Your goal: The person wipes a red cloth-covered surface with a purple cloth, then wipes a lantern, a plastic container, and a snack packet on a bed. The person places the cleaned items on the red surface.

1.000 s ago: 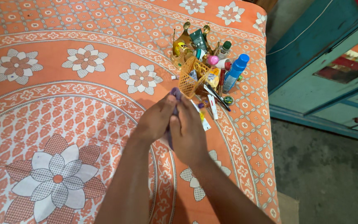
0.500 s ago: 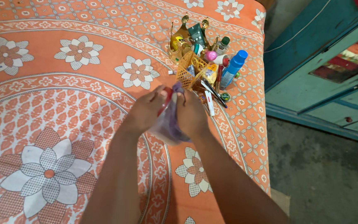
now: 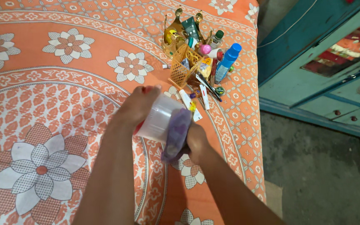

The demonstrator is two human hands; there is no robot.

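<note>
Clear plastic jar (image 3: 158, 118) sits mid-frame — your left hand (image 3: 138, 106) grips its side. Your right hand (image 3: 196, 141) presses a purple cloth (image 3: 176, 133) against it — basket (image 3: 183, 68) above.

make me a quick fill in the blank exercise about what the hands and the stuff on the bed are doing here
1. The left hand grips a clear plastic ____.
2. The right hand presses a ____ cloth against the jar.
3. The small orange basket lies tipped on a bedsheet printed with ____.
4. Beside the basket lies a bottle coloured ____.

Missing words: jar; purple; flowers; blue
</note>
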